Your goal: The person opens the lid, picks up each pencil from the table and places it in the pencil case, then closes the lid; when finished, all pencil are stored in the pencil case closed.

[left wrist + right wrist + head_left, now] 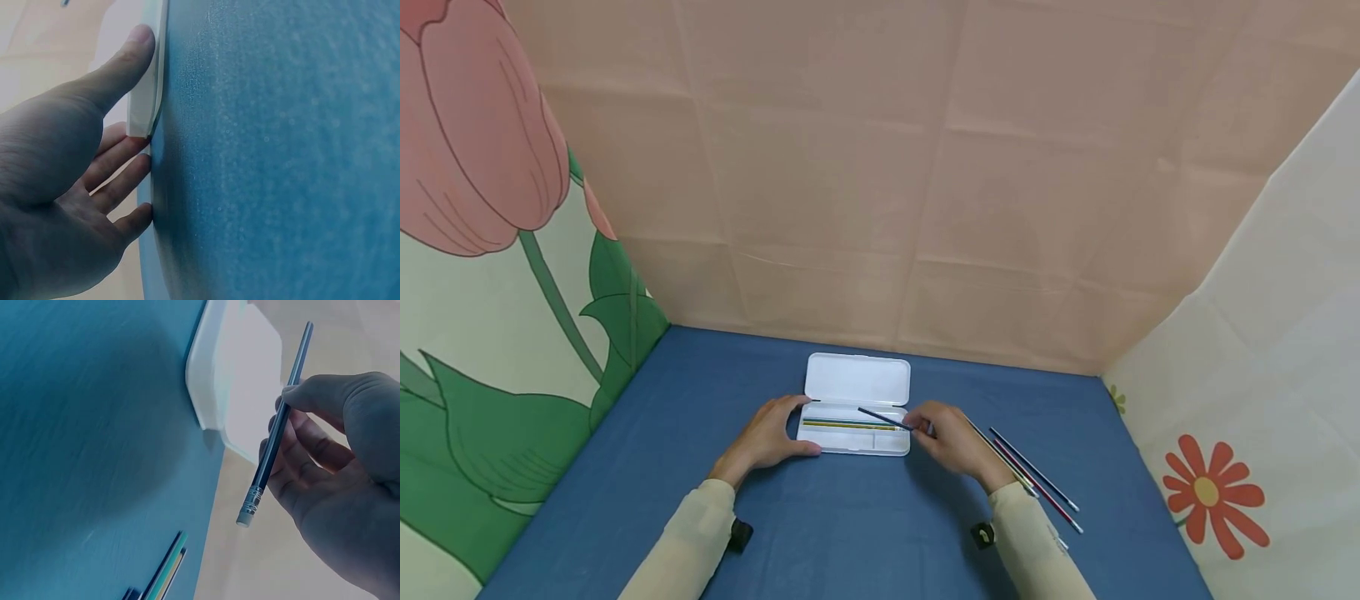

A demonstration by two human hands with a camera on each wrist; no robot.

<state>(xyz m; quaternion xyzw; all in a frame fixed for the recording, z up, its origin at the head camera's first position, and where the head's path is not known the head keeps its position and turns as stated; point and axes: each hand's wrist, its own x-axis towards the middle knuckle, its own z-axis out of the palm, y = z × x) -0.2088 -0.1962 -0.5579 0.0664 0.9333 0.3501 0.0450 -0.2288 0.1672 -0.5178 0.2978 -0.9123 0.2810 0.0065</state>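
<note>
An open white pencil case [850, 444] lies on the blue cloth, its lid [857, 379] tipped back away from me. Yellow and teal pencils [838, 424] lie lengthwise in its tray. At the case's left end my left hand [769, 435] holds it, thumb along the front side and fingers toward the hinge; the left wrist view shows the thumb [128, 62] against the wall. My right hand [951, 437] pinches a dark pencil [267, 459] between thumb and fingers, above the tray's right part. The pencil is tilted, its eraser end near the palm.
Several loose pencils [1051, 481], among them a red one and dark ones, lie on the blue cloth [865, 533] beside my right forearm, which partly hides them. A beige sheet [820, 183] stands behind, with flower-printed panels at both sides.
</note>
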